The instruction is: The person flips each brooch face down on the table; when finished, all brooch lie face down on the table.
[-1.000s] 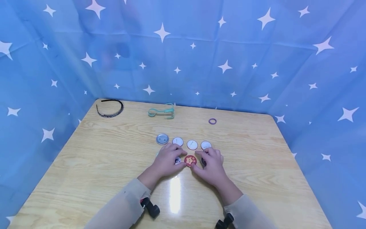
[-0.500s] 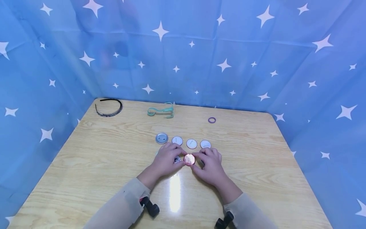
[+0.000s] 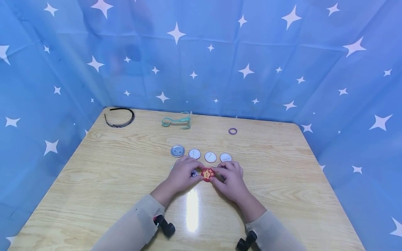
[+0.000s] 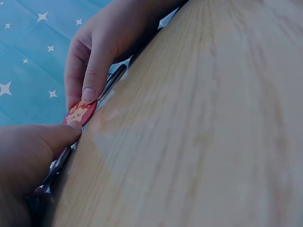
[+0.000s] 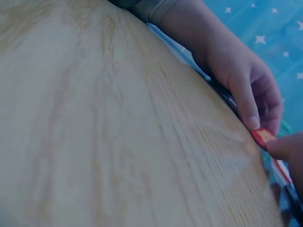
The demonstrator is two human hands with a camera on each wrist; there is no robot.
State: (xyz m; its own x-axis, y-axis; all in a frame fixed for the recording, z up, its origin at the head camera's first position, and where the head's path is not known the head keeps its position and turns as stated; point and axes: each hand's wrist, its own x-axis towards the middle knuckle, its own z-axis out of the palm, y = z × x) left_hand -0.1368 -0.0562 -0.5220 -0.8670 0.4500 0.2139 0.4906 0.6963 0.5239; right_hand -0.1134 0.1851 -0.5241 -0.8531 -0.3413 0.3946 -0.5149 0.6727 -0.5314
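A red round pin badge [image 3: 207, 174] with a yellow star figure is between my two hands, near the middle of the table. My left hand [image 3: 182, 176] pinches its left edge between thumb and fingers. From the other side, my right hand [image 3: 230, 179] pinches the right edge. The left wrist view shows the badge [image 4: 81, 113] tilted, with a thumb on its face from each side. A badge with a dark picture [image 3: 194, 173] peeks out beside my left fingers, mostly covered. Another dark badge is largely hidden under my right hand.
Behind the hands lies a row of face-down badges: a silver pin-backed one [image 3: 177, 151] and three white-backed ones [image 3: 210, 157]. Farther back on the wooden table [image 3: 282, 174] are a black toothed headband [image 3: 120, 124], a teal curled band-like item [image 3: 179, 120] and a purple ring [image 3: 232, 131].
My right fingers have closed in on the red badge, which tilted and caught a bright glare half a second ago. Now its star picture shows again; both hands have barely shifted.
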